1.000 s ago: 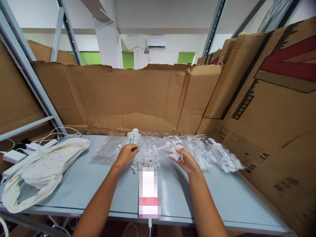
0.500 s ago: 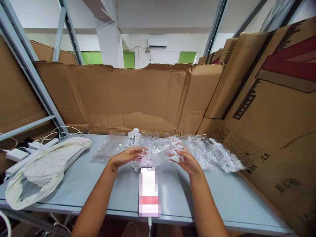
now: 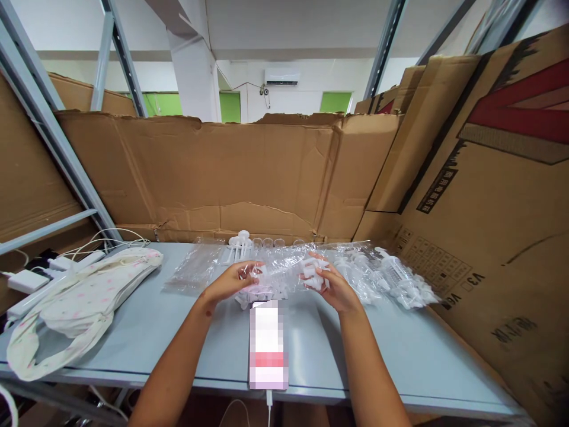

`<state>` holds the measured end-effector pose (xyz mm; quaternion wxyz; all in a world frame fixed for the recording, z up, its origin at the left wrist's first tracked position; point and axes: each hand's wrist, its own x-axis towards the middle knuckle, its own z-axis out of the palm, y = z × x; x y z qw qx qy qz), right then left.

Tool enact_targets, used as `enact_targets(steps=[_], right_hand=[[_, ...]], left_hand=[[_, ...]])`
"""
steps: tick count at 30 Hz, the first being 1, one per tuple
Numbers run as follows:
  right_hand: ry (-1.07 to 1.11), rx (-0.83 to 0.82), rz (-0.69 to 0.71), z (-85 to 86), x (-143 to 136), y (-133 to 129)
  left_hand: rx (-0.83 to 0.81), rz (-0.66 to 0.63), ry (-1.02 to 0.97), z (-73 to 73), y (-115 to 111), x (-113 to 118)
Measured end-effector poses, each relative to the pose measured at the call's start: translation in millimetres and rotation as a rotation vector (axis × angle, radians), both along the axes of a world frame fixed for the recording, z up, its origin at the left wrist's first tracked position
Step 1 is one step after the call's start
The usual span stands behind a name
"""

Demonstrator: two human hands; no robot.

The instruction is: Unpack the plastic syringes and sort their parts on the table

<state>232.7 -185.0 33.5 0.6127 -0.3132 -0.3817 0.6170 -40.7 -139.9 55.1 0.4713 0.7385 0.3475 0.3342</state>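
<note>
Behind the phone [image 3: 268, 347], my left hand [image 3: 235, 281] has its fingers curled on the left end of a clear plastic bag [image 3: 284, 264]. My right hand [image 3: 335, 287] is closed around small white plastic parts [image 3: 313, 271] at the bag's right end. Clear film stretches between both hands. More small white pieces lie under the bag, just beyond the phone. White plunger-like parts [image 3: 240, 246] and several clear cylinders [image 3: 268, 243] are beyond my left hand.
Filled clear bags [image 3: 402, 281] lie at the right, and a flat clear bag [image 3: 195, 267] at the left. A pale cloth bag [image 3: 89, 293] and a power strip [image 3: 57, 279] occupy the left side. Cardboard walls [image 3: 231, 172] bound the grey table [image 3: 178, 350].
My left fingers have closed more on the bag's left end. The white parts in my right hand have shifted slightly, and the film between my hands looks more stretched.
</note>
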Motion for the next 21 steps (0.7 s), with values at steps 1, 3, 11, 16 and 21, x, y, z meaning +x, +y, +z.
enact_targets(steps=[1, 3, 11, 16, 21], right_hand=[[0.010, -0.002, -0.009, -0.2, 1, 1], [0.032, -0.012, -0.038, 0.0, 3, 2], [0.177, -0.036, -0.193, 1.3, 6, 6], [0.295, -0.040, -0.348, -2.0, 12, 9], [0.343, -0.055, -0.412, -2.2, 13, 8]], left_hand=[[0.043, 0.044, 0.015, 2.1, 0, -2], [0.140, 0.143, 0.027, 7.2, 0, -8], [0.267, 0.571, 0.043, 8.9, -23, -35], [0.236, 0.690, 0.109, -20.3, -31, -59], [0.165, 0.672, 0.224, -45.6, -36, -72]])
